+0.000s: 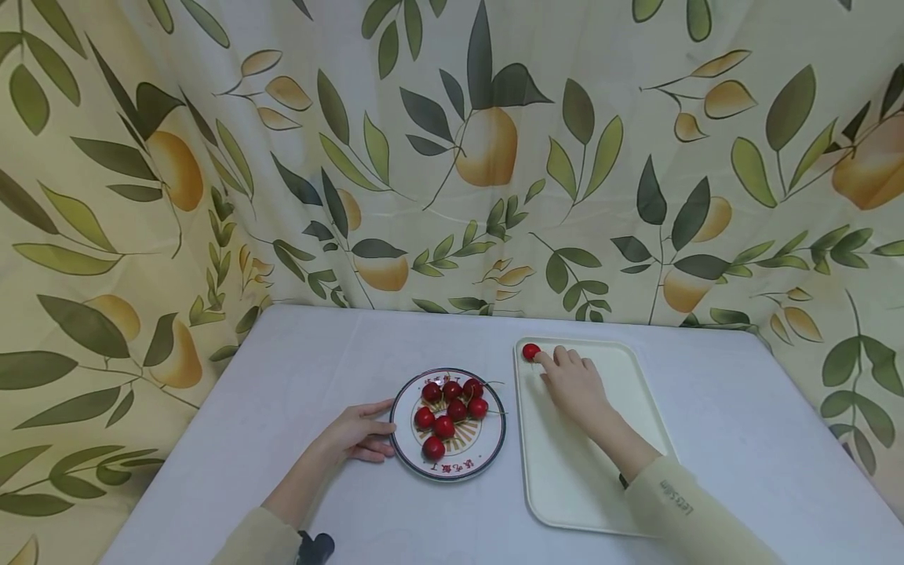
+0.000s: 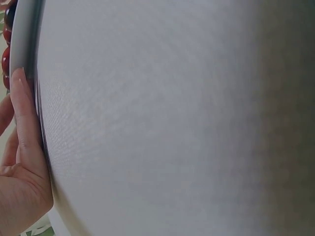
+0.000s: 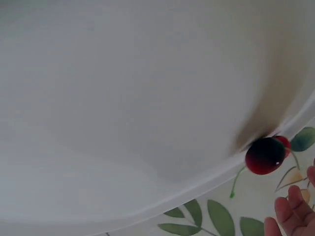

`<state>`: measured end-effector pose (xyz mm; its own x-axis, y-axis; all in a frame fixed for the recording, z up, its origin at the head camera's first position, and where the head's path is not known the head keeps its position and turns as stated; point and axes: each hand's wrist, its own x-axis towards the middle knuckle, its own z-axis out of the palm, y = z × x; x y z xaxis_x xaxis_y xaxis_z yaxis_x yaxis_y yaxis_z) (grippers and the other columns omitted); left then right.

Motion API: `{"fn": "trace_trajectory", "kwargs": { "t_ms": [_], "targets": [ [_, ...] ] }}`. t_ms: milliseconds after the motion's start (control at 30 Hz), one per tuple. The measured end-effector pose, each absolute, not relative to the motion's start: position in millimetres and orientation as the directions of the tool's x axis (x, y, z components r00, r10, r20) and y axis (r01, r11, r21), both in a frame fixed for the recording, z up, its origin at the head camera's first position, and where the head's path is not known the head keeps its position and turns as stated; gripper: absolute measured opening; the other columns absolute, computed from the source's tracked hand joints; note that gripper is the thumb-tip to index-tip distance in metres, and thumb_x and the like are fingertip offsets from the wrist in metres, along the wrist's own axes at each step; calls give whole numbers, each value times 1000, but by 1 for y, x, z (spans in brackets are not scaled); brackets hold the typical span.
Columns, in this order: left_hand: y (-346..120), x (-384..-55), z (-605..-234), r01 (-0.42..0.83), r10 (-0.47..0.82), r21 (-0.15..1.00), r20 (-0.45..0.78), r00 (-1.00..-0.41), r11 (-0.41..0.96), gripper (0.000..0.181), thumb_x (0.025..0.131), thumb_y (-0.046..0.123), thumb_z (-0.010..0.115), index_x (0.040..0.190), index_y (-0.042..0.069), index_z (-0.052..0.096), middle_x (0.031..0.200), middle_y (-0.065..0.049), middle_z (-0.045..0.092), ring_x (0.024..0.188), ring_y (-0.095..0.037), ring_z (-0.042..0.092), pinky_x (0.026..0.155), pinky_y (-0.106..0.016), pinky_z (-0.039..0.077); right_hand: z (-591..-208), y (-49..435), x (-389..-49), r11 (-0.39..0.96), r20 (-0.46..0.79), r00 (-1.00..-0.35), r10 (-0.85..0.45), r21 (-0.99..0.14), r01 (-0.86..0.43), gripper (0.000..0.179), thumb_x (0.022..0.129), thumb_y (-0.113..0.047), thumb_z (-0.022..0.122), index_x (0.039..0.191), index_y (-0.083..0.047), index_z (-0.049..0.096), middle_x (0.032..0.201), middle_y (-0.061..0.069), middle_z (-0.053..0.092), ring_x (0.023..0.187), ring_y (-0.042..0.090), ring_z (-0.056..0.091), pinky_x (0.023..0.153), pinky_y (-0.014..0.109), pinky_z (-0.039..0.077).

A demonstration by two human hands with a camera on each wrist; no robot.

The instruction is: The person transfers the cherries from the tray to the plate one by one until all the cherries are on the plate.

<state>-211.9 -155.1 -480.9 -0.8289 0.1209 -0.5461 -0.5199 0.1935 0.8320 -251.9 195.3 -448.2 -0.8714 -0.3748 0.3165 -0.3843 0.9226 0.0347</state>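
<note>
My left hand [image 1: 359, 433] rests at the left side of a round white plate [image 1: 413, 453] with a dark blue rim, its straight fingers touching the edge. Several dark red cherries [image 1: 443, 427] with stems lie on the plate. In the left wrist view, the left fingers [image 2: 25, 105] lie along the plate's side. Over the far left corner of a pale rectangular tray [image 1: 565, 479], my right hand [image 1: 575, 388] reaches to a cherry [image 1: 530, 351]. The right wrist view shows two cherries [image 3: 265, 156] overlapping, the loosely bent right fingers [image 3: 290, 209] spread apart from them.
A white cloth covers the table [image 1: 233, 439]. Plate and tray stand side by side with a narrow gap between them. Behind and to the left hangs a curtain [image 1: 438, 235] printed with leaves and fruit. A dark object [image 1: 315, 548] shows by the left sleeve.
</note>
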Motion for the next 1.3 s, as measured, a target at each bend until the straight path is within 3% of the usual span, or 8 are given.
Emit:
{"fn": "trace_trajectory", "kwargs": {
  "t_ms": [367,667,933,1300],
  "targets": [
    [-156,-212,-481,-523,128,831,-549,-826,190,58,85,9,62,139,12,40,82,-11,68,60,-18,66,57,-33,57,-450,223,-265,956,165,-944,-286,-13,-292,42,79,5,56,119,-10,52,91,16,44,84,33,43,66,44,41],
    [-157,-212,-483,-516,127,838,-540,-832,180,57,85,8,62,138,12,42,78,-10,68,58,-18,66,57,-33,57,-454,233,-271,960,129,-953,-275,-12,-279,35,83,-2,58,118,-9,55,94,18,44,87,35,45,66,44,41],
    [-156,-212,-483,-513,124,836,-539,-833,194,57,85,9,62,138,12,42,80,-10,67,59,-17,66,57,-33,57,-457,237,-272,959,122,-952,-282,1,-284,22,82,-5,61,104,-9,58,88,15,44,81,32,44,62,41,40],
    [-155,-212,-483,-513,117,836,-539,-834,194,56,85,9,62,137,13,43,76,-9,67,58,-17,66,57,-32,57,-460,238,-275,969,10,-969,-247,-17,-247,9,88,-11,57,96,-7,55,84,12,42,81,31,42,64,41,38]
  ]
}}
